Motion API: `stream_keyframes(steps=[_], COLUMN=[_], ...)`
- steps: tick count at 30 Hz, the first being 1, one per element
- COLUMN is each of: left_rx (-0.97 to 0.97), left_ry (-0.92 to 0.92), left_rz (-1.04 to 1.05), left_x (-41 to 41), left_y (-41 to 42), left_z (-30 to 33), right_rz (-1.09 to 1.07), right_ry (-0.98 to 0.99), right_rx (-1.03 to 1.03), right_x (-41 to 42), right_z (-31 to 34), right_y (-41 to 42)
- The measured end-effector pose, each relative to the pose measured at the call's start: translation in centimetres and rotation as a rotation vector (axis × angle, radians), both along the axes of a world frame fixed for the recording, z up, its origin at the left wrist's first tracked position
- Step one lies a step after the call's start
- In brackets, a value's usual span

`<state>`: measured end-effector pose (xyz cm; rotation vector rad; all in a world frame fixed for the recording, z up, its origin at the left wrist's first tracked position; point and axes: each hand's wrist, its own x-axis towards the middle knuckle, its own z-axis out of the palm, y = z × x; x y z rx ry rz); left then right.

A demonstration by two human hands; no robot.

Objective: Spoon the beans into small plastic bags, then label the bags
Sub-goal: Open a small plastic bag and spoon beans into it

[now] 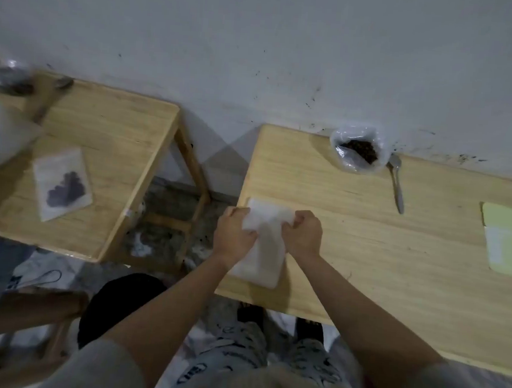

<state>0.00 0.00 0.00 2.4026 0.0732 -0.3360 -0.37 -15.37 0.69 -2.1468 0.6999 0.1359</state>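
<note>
From the head view, a stack of small plastic bags [262,249] lies at the left end of the wooden counter [397,251], close to its left edge. The left hand [235,230] and the right hand [302,232] both curl their fingers onto the stack's far end, pinching it from either side. Beyond them, against the pale, speckled wall [259,56], an open bag of beans [357,149] stands with a metal spoon [397,186] just beside it on the right. Bare wood lies between hands and beans. A yellow label sheet [511,241] lies at the right. A second counter [103,166] to the left, across a gap, carries a filled bag [62,184].
</note>
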Motion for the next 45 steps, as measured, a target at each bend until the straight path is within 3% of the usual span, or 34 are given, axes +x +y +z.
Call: stream_keyframes(steps=[6,13,21,28,33,40,45], left_rx=[-0.017,-0.071,-0.486,-0.509,-0.415,-0.687,-0.796], left_ry=[-0.024,-0.023,-0.097,-0.137,-0.285,-0.217,-0.031], left_rz=[0.019,0.093,0.241,0.049,0.0,0.132,0.184], left_x=[-0.3,-0.3,-0.1,1.1,0.9,-0.4,-0.5], left_y=[-0.1,-0.6,-3.2,-9.0,-13.8,-21.6,-24.7], left_z=[0.3,1.1,6.0,8.9,9.7,12.3,13.7], right_rz=[-0.103,-0.171,-0.052,0.242,0.176,0.073,0.096], right_ry=[-0.083,-0.2,-0.245,-0.188,-0.181,-0.26,-0.285], right_rx=[-0.001,0.251,0.476,0.514,0.493,0.554,0.625], right_x=[-0.3,0.2,0.0,0.3,0.0,-1.5,-2.0], right_z=[0.3,1.1,4.0,8.6,10.1,11.3,11.9], right_y=[0.5,-0.4,-5.2,-12.3,-16.6,-22.3,-24.1])
